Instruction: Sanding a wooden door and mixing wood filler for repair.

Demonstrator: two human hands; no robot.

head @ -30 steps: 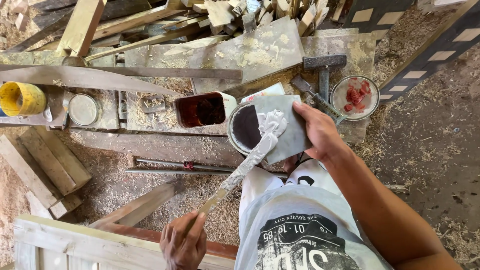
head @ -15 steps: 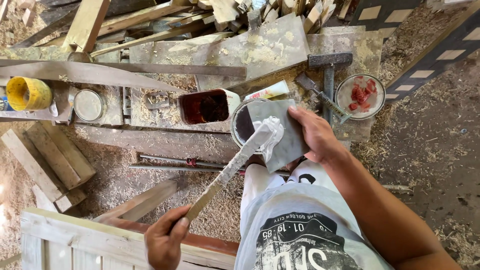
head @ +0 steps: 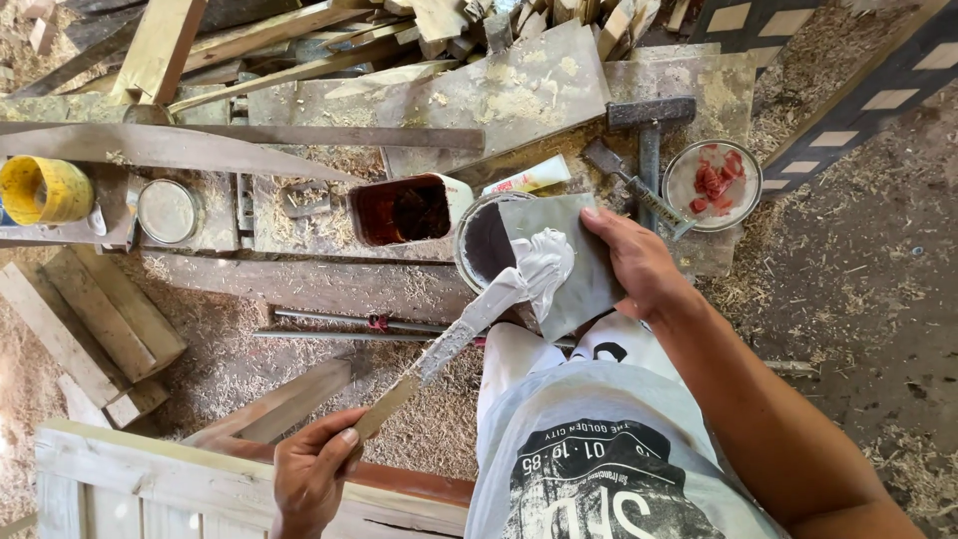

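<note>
My right hand [head: 639,262] holds a grey flat board [head: 564,262] by its right edge, tilted over an open round tin [head: 481,250] with dark contents. A lump of whitish putty [head: 544,265] sits on the board. My left hand [head: 311,474] grips the wooden end of a long putty-smeared stick [head: 444,344], and the stick's far tip rests in the putty. Just left of the tin stands a cut-open white container [head: 407,210] holding dark red-brown liquid.
A hammer [head: 649,135], a small scraper [head: 629,185], a tube [head: 529,178] and a lid with red paste [head: 713,184] lie on the sawdust-covered bench. A yellow can [head: 42,190] and round lid [head: 167,211] sit left. Wood scraps, two metal rods [head: 339,327] and a wooden frame [head: 190,479] surround me.
The view has shifted slightly. My left hand drew the stick's tip down and back across the putty on the board. My right hand keeps holding the board over the tin.
</note>
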